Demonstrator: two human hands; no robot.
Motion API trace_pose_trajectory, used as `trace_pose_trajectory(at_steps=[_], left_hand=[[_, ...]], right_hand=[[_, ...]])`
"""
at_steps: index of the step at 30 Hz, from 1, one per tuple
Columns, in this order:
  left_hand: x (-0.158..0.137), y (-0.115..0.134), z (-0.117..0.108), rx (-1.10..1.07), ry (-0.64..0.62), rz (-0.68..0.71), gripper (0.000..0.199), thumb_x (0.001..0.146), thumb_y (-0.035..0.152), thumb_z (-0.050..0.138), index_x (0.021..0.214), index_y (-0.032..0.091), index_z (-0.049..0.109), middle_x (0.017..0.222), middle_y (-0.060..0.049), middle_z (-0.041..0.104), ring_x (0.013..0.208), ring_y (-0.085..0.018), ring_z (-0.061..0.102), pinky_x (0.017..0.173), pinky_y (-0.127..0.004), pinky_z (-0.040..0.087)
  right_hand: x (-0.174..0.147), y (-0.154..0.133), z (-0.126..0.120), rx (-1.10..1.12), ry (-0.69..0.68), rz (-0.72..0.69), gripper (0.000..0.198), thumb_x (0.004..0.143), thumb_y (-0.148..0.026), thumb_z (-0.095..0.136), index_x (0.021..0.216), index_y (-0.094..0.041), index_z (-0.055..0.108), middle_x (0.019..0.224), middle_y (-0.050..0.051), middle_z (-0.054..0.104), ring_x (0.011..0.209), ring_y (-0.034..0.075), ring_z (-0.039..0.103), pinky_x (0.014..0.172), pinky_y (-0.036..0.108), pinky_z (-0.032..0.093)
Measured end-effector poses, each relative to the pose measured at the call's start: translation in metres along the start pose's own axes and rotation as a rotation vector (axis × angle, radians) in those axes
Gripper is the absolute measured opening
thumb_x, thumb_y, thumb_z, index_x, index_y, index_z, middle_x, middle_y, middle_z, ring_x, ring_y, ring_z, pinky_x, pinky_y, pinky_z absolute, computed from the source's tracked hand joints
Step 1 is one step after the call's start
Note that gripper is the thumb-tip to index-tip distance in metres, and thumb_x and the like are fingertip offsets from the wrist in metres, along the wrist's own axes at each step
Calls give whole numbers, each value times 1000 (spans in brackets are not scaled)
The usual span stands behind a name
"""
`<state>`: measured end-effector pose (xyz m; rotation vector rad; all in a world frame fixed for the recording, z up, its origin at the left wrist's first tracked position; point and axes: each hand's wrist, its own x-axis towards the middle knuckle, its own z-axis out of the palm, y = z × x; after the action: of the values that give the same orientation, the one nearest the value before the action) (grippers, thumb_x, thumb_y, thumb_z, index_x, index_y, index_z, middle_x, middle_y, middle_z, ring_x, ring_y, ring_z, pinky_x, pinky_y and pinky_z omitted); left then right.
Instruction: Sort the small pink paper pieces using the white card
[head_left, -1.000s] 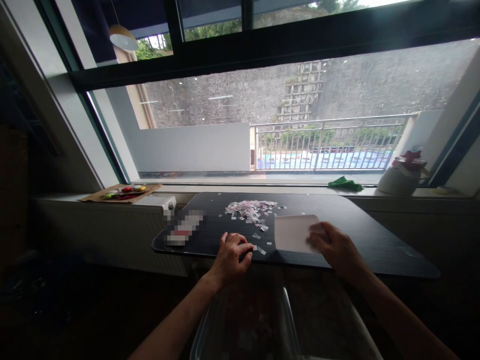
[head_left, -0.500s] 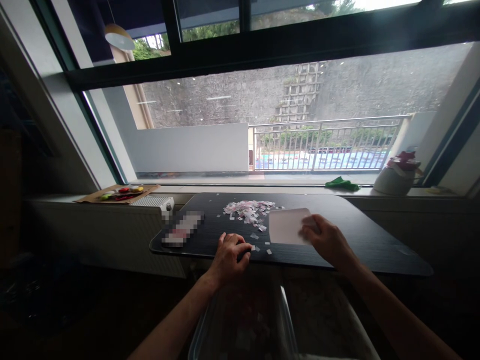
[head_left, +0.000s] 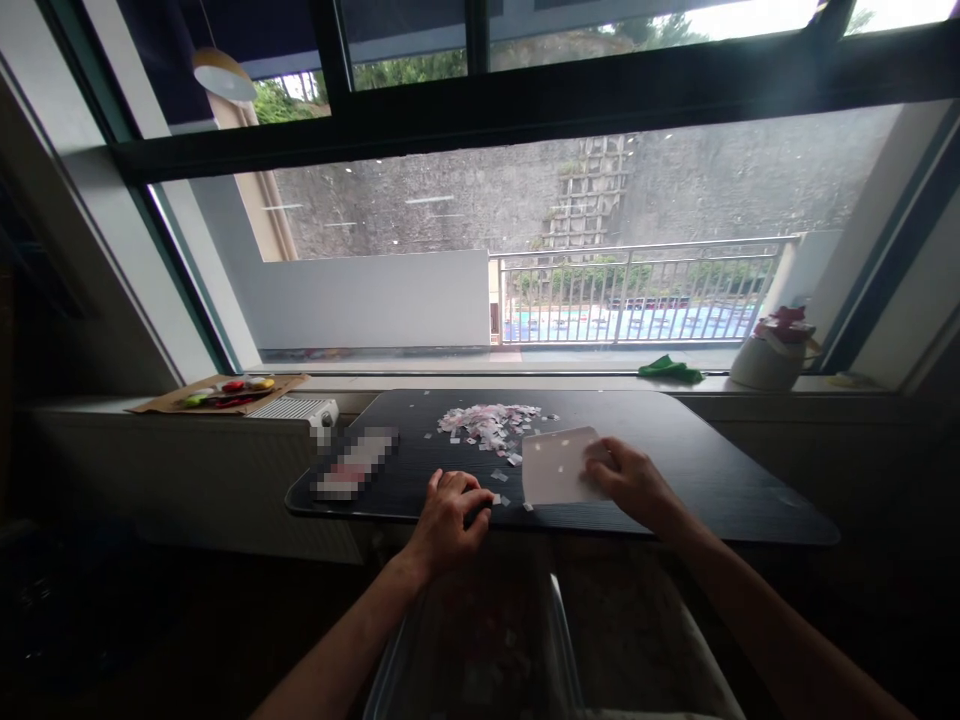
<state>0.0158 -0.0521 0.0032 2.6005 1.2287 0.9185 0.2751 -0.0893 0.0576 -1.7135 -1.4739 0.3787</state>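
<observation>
My right hand grips the right edge of a pale, flat card held low over the black tabletop. Several small whitish bits show on the card's face. Just left of the card lies a heap of small white and pinkish paper pieces, with a few strays nearer the front edge. My left hand rests at that edge, fingers loosely bent and thumb apart, beside a few loose pieces. Below the edge, between my forearms, stands a clear plastic bin; its contents are dim.
The black table stands against the window sill. A blurred-out flat item lies at its left end. On the sill are a green cloth and a pale rounded pot. Left is a radiator with a brown board above it.
The card has come slightly nearer the front edge, and small bits now show on it. My left hand stays at the table edge. The whole view has shifted a little.
</observation>
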Motion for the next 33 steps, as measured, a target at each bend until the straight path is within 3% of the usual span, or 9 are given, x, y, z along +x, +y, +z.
trace_pose_trajectory(at_steps=[5, 7, 11, 15, 22, 28, 33], left_hand=[[0, 1, 0, 9, 9, 6, 22, 78, 24, 51, 93, 24, 66, 94, -4, 59, 97, -20, 53, 105, -55, 22], [1, 1, 0, 9, 7, 2, 22, 77, 24, 51, 93, 23, 67, 94, -4, 59, 97, -21, 53, 105, -55, 22], [0, -1, 0, 11, 12, 16, 22, 78, 24, 50, 93, 24, 66, 93, -3, 59, 96, -20, 53, 104, -57, 23], [0, -1, -1, 20, 24, 31, 21, 78, 25, 51, 93, 24, 66, 92, -3, 58, 95, -21, 53, 103, -57, 23], [1, 0, 0, 19, 21, 20, 22, 77, 24, 51, 92, 24, 67, 92, -3, 59, 96, -21, 54, 104, -57, 24], [0, -2, 0, 23, 8, 25, 22, 79, 25, 49, 94, 23, 66, 94, -4, 59, 97, -21, 54, 104, -59, 22], [0, -2, 0, 21, 8, 24, 23, 78, 25, 49, 94, 23, 66, 94, -4, 58, 97, -21, 54, 104, -59, 22]], right_hand=[[0, 24, -30, -164, 84, 24, 13, 68, -28, 52, 75, -22, 62, 64, 2, 64, 58, 16, 56, 52, 26, 39], [-1, 30, -41, -137, 123, 52, 12, 66, -29, 54, 72, -21, 61, 62, 2, 63, 58, 16, 56, 51, 25, 39], [4, 23, -25, 229, -22, 126, 23, 65, -31, 54, 83, -18, 61, 76, 4, 67, 63, 16, 61, 54, 25, 46], [9, 14, 1, 212, -71, 138, 16, 62, -25, 54, 75, -17, 61, 68, 2, 63, 60, 15, 57, 51, 23, 43], [2, 23, -33, -87, 59, 61, 14, 66, -27, 55, 74, -19, 63, 64, 2, 65, 58, 14, 56, 50, 23, 39], [12, 22, -17, 150, -24, 149, 20, 64, -24, 54, 80, -16, 64, 74, 5, 68, 64, 16, 61, 52, 24, 44], [10, 40, -38, 131, -20, 263, 13, 61, -21, 57, 69, -16, 65, 65, 4, 66, 58, 16, 59, 49, 24, 43]])
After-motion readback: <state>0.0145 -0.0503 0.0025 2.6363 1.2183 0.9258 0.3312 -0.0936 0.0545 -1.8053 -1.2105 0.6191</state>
